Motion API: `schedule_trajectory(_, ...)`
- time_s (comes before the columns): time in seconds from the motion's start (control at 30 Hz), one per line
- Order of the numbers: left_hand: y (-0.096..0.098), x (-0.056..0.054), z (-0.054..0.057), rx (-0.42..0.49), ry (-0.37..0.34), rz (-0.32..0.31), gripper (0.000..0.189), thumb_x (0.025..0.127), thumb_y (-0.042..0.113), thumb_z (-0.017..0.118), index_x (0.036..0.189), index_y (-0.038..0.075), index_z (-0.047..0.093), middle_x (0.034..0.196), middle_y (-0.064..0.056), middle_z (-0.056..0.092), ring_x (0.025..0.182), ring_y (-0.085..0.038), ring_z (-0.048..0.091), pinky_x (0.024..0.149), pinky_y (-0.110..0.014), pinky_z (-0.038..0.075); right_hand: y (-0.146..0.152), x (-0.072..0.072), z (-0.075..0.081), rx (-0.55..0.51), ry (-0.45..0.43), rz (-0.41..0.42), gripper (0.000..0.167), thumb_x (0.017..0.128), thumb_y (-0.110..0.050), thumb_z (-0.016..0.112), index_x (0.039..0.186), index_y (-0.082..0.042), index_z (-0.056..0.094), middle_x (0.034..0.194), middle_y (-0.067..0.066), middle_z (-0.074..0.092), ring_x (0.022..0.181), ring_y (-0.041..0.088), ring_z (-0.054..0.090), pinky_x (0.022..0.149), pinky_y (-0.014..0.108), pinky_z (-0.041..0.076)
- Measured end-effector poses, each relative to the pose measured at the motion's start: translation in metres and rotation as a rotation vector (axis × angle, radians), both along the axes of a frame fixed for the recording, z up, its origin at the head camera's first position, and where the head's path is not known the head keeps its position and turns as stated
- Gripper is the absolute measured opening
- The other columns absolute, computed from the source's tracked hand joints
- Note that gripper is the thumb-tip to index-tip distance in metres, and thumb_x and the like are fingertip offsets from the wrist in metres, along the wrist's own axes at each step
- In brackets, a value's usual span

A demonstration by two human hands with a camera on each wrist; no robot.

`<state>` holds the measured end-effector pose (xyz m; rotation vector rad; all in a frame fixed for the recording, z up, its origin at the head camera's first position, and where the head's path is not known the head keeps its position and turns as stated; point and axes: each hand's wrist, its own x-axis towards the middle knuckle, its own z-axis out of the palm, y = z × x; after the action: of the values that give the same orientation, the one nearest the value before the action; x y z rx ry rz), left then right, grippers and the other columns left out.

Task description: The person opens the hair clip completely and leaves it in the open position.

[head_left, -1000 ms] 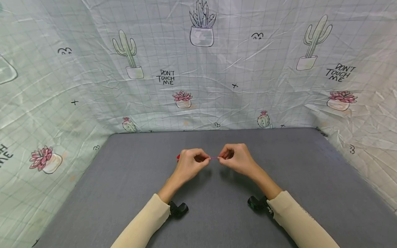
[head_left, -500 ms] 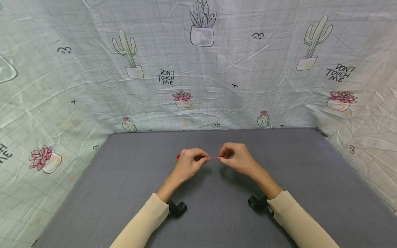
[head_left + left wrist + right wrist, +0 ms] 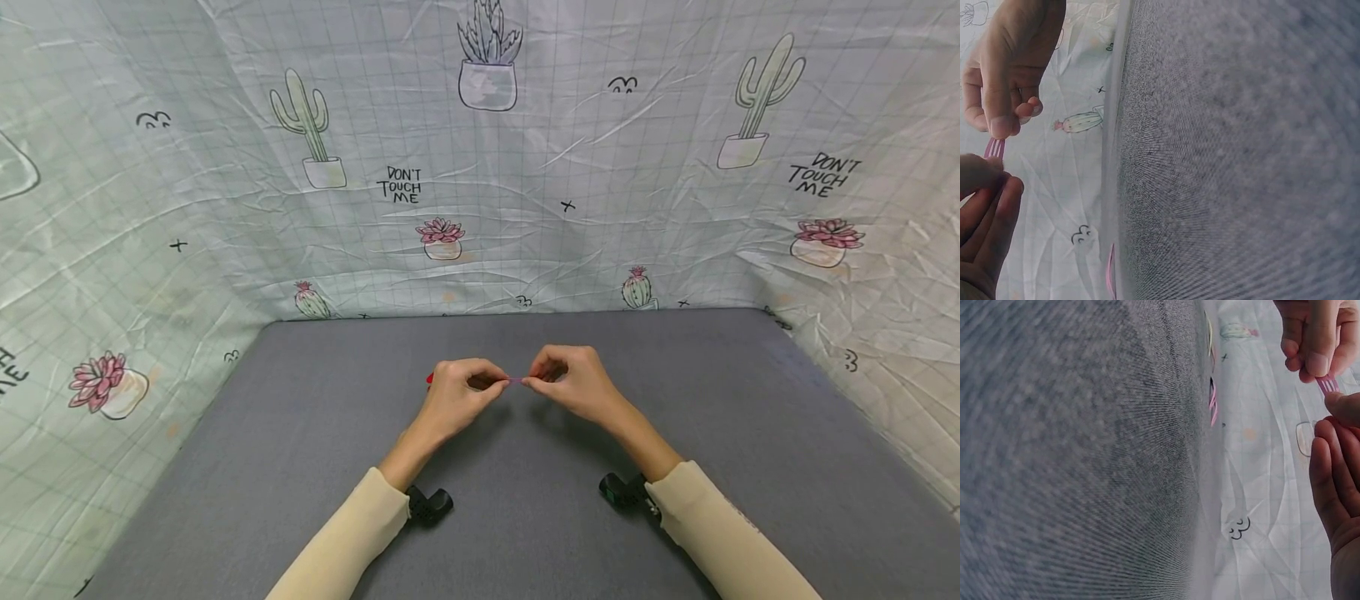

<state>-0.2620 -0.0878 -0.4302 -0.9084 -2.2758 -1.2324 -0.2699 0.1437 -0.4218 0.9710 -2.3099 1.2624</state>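
Observation:
Thin pink strands run side by side across the short gap between the two hands, with narrow pale gaps between them in the left wrist view. My left hand pinches one end between thumb and index finger. The other end is pinched by the thumb and fingertips of my right hand. Both hands are above the grey table, their shadows beneath. The rest of the held piece is hidden in the fingers. Partly behind the left hand, a small red thing shows on the table.
The grey table ends at a hanging cloth printed with cacti, which also rises on both sides. Low on the tabletop, curved pink strands and a yellowish one appear in the right wrist view.
The right fingertips have shifted slightly left, so the visible stretch of pink strands is a little shorter. Both hands keep their pinch, and the left hand stays almost still.

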Motion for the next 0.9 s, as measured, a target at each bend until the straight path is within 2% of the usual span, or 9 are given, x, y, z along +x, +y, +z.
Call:
schedule_trajectory(0.17, -0.0001, 0.0004, 0.0002, 0.009, 0.029, 0.006, 0.004, 0.086, 0.013, 0.084, 0.086, 0.009, 0.082, 0.081, -0.003, 0.079, 0.068, -0.009, 0.073, 0.064, -0.021, 0.058, -0.0009, -0.0012, -0.0018, -0.009, 0.048, 0.038, 0.012, 0.085, -0.005, 0.084, 0.082, -0.013, 0.075, 0.077, 0.001, 0.074, 0.067, 0.009, 0.068, 0.062, 0.029, 0.058)
schedule_trajectory(0.37, 0.0002, -0.0002, 0.0003, 0.036, 0.058, 0.016, 0.007, 0.084, 0.015, 0.086, 0.085, 0.009, 0.082, 0.080, -0.003, 0.079, 0.067, -0.010, 0.073, 0.063, -0.020, 0.058, -0.0025, -0.0007, -0.0024, -0.010, 0.063, 0.038, 0.014, 0.084, -0.003, 0.084, 0.082, -0.012, 0.075, 0.076, 0.001, 0.074, 0.066, 0.009, 0.068, 0.062, 0.029, 0.059)
schedule_trajectory(0.63, 0.0011, -0.0003, -0.0012, 0.044, 0.091, 0.014, 0.006, 0.083, 0.012, 0.087, 0.081, 0.011, 0.081, 0.076, -0.003, 0.078, 0.063, -0.010, 0.071, 0.060, -0.021, 0.057, -0.0034, 0.0013, -0.0025, -0.009, 0.075, 0.025, 0.015, 0.083, 0.000, 0.083, 0.081, -0.012, 0.075, 0.075, 0.001, 0.074, 0.064, 0.009, 0.068, 0.061, 0.028, 0.059)
schedule_trajectory(0.9, 0.0003, -0.0014, -0.0019, 0.045, 0.089, 0.002, 0.007, 0.084, 0.009, 0.086, 0.080, 0.011, 0.081, 0.075, -0.002, 0.077, 0.061, -0.008, 0.070, 0.059, -0.018, 0.056, -0.0041, 0.0014, -0.0023, -0.028, 0.099, 0.039, 0.018, 0.081, 0.002, 0.084, 0.078, -0.013, 0.075, 0.073, 0.000, 0.074, 0.062, 0.009, 0.068, 0.059, 0.028, 0.058)
